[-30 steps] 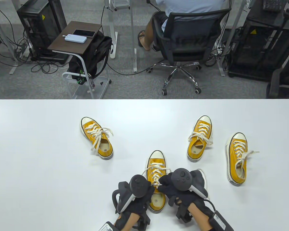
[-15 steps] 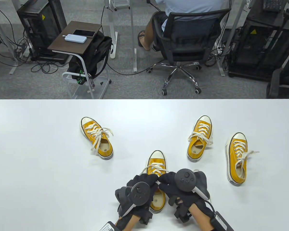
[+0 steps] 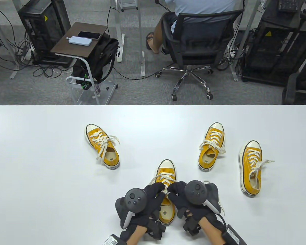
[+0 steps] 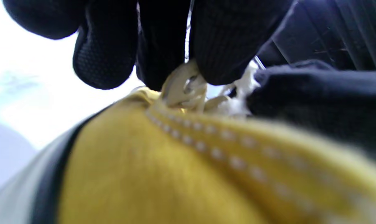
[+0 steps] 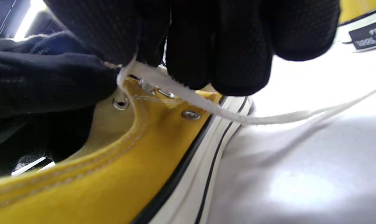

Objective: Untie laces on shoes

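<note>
Currently the near yellow shoe (image 3: 165, 176) sits at the table (image 3: 40, 178) front edge, its white lace (image 5: 188, 96) knot at mid-tongue. Left hand (image 3: 153, 194) pinches the knot; right hand (image 3: 177, 194) pinches a lace strand trailing onto the table. Risk: opposing pulls on the wrong strand would tighten the knot, or drag the unrestrained shoe. Three other shoes (image 3: 211, 146) lie beyond.

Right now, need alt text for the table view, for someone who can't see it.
Two gloved hands, left hand and right hand, pinch the lace of a yellow shoe at the near edge of a white table. Three more yellow shoes sit farther back: one on the left, two on the right. Beyond the table, someone sits in an office chair.
</note>
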Available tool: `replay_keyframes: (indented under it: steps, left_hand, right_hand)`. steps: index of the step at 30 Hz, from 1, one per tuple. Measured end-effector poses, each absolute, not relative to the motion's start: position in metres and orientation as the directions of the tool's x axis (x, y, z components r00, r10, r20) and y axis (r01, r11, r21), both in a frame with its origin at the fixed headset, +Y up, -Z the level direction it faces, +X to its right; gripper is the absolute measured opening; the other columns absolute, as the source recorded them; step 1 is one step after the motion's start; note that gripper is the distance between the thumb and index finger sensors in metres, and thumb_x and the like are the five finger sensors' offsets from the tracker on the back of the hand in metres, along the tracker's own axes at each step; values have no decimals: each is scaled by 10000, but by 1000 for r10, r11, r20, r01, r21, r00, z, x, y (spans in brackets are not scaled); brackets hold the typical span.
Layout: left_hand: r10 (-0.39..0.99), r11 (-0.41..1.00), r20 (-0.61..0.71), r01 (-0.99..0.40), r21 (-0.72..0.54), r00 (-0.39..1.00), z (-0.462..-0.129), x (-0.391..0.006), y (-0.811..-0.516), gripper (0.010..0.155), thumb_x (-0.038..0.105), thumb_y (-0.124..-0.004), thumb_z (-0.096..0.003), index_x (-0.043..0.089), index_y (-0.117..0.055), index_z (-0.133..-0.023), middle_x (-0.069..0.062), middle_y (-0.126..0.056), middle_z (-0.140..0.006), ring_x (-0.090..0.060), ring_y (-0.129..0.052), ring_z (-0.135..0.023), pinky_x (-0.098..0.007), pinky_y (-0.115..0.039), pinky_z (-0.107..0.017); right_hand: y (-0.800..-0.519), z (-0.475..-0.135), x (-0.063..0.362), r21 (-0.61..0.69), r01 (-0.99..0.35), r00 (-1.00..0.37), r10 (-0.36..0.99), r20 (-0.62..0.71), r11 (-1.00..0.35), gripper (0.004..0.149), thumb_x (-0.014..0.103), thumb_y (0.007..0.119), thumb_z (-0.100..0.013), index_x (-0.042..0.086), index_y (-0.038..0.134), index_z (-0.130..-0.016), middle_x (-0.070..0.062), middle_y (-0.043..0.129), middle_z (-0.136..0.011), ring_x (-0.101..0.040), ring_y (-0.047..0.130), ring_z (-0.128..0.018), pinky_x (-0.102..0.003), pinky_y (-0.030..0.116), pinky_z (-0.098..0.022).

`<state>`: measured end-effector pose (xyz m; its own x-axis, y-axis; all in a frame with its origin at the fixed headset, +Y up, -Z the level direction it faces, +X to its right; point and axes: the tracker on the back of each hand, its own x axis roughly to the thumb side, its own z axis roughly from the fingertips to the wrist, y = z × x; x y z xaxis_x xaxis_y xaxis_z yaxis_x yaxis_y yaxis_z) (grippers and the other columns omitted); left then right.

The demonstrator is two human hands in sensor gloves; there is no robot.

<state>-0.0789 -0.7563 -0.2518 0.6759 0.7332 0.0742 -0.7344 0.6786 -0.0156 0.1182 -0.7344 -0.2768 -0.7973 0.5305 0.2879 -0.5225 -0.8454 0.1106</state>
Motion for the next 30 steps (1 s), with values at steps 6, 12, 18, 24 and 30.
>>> replay_keyframes:
  steps: [6,12,18,24,30]
  left_hand:
    - [779,621,73,-783,42,622,-252,-86,-759,385,416,-815,-462,409,-889,-840,-6,-987,-796,-305,-1012,-593,-444,-856,-393]
    - [859,512,-23,-858,38,511,-252,-92,-768,379,405,-807,-469,372,-894,-837,-35,-994,-785,-323,-1008,-579,-452,-853,-386]
    - [842,538,-3,-841,52,539,-253,-91,-767,382,458,-813,-458,363,-895,-819,-33,-1001,-768,-329,-1012,-559,-458,-849,-372]
    - [834,541,69,-837,85,547,-251,-87,-762,420,342,-860,-446,396,-848,-862,-6,-988,-788,-284,-1021,-561,-423,-864,-361]
    - [798,588,104,-804,89,594,-252,-87,-762,395,407,-854,-438,369,-873,-831,3,-1016,-741,-272,-1042,-536,-432,-875,-361]
  right_hand:
    - [-733,-278,123,119,-526,-796,537,280,-842,379,395,828,-443,240,798,-788,-160,902,-809,-377,953,-563,-617,747,-507]
    - [-734,-277,123,117,-529,-797,539,273,-841,382,377,826,-449,213,774,-790,-162,900,-811,-375,960,-552,-615,755,-498]
    - [-734,-276,119,48,-495,-825,487,287,-868,386,401,856,-431,226,790,-768,-137,939,-761,-357,987,-516,-600,784,-475]
    - [-733,-275,117,17,-495,-825,476,304,-869,380,384,881,-420,239,810,-764,-105,991,-700,-339,1021,-466,-584,815,-446]
    - [-733,-276,117,43,-491,-824,480,300,-870,394,362,864,-428,194,829,-782,-76,1020,-608,-341,1030,-434,-582,822,-429]
